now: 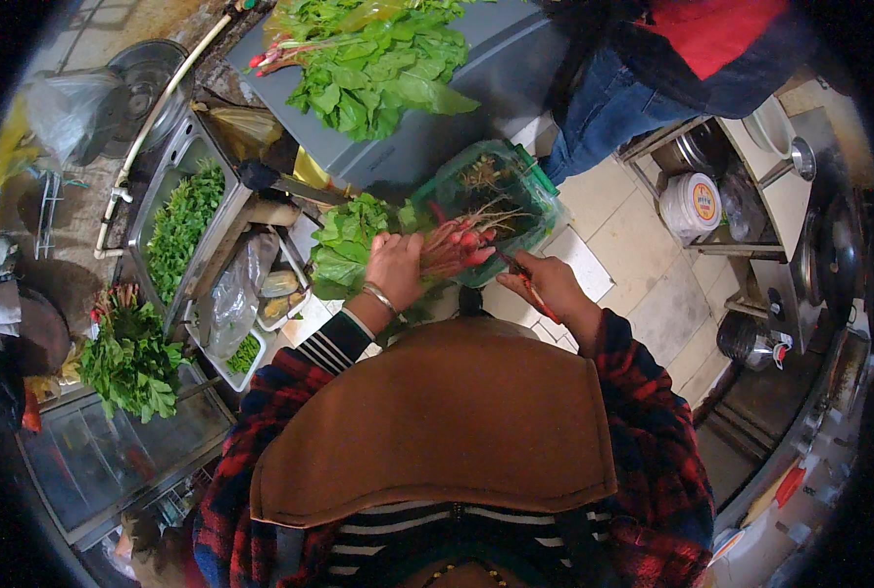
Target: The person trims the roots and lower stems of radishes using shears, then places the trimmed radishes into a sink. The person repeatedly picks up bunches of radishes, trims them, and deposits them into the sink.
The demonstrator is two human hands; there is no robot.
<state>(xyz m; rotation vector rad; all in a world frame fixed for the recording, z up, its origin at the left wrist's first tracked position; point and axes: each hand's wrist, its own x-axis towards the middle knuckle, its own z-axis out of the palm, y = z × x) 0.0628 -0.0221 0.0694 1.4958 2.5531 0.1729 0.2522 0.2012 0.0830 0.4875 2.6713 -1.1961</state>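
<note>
My left hand (395,270) grips a bunch of leafy greens with pinkish-red stem bases (457,246) and thin pale roots. The bunch's green leaves (349,246) spread out to the left of that hand. In my right hand (554,285) is a small red-handled cutting tool (531,288). Its dark tip points toward the red stem bases; whether it is a knife or scissors is unclear. Below both hands stands a green plastic bin (437,180) with a clear liner. Root trimmings (485,173) lie inside it.
More red-stemmed greens (378,81) lie on a grey chest top (503,55). A metal sink (242,202) holds leafy greens (187,228). Another bunch (132,360) rests at the left. A person in jeans (606,110) stands beyond the bin. Shelving (746,250) is at the right.
</note>
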